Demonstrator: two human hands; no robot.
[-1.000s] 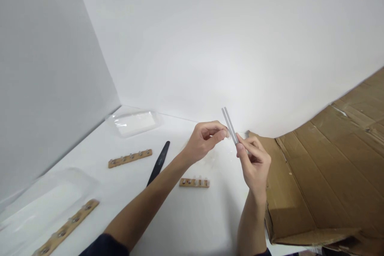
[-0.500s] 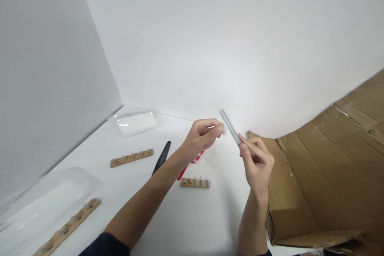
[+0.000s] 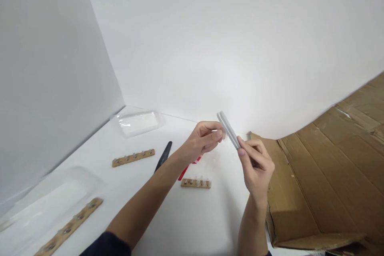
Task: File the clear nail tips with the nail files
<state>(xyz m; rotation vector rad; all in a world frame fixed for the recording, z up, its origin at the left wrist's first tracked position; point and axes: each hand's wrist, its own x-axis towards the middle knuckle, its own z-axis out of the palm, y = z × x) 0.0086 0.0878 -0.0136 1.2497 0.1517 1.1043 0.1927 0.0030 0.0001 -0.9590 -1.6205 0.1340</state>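
Note:
My right hand (image 3: 256, 164) pinches the lower end of a grey nail file (image 3: 229, 130) with a pale middle layer, and the file slants up to the left. Between the thumb and finger of my left hand (image 3: 207, 138) is a small clear false nail (image 3: 225, 136). The file's upper part is right beside this nail; whether they touch I cannot tell. Below the hands lies a short wooden strip (image 3: 195, 183) with several clear nail tips standing on it. Partly behind my left forearm are a black nail file (image 3: 163, 156) and a red item (image 3: 183, 173).
A second wooden strip (image 3: 133, 157) with small mounts lies to the left, and a third strip (image 3: 70, 226) is at the lower left. A clear plastic package (image 3: 138, 123) rests near the back wall. Brown cardboard (image 3: 318, 176) covers the right side.
My right hand has turned the file so that more of its broad face shows, and its upper end is closer to the nail. The left hand has shifted slightly down.

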